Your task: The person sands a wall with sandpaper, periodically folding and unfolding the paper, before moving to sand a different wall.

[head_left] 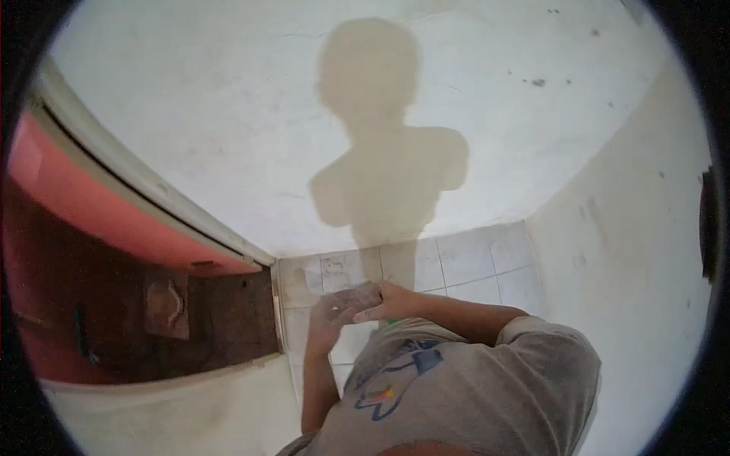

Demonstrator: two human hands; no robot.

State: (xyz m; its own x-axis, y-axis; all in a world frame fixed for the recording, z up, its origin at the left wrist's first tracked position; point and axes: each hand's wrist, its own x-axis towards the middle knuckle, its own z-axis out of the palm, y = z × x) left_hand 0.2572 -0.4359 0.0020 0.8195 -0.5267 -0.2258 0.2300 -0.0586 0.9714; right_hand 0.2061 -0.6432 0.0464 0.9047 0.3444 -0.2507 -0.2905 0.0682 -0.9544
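I see both hands together, clamped on a small flat grey-brown rectangular piece (356, 296), held just right of the brown wooden door (228, 319). My left hand (328, 313) grips the door-side end, and my right hand (389, 301) grips the end farther from the door.

- Partly covered by left grip (328, 314) and right grip (389, 302), too blurred to identify: small flat grey-brown piece (356, 295).
- Cut off by the picture's round edge: dark object (709, 224) on the pale wall (631, 251).
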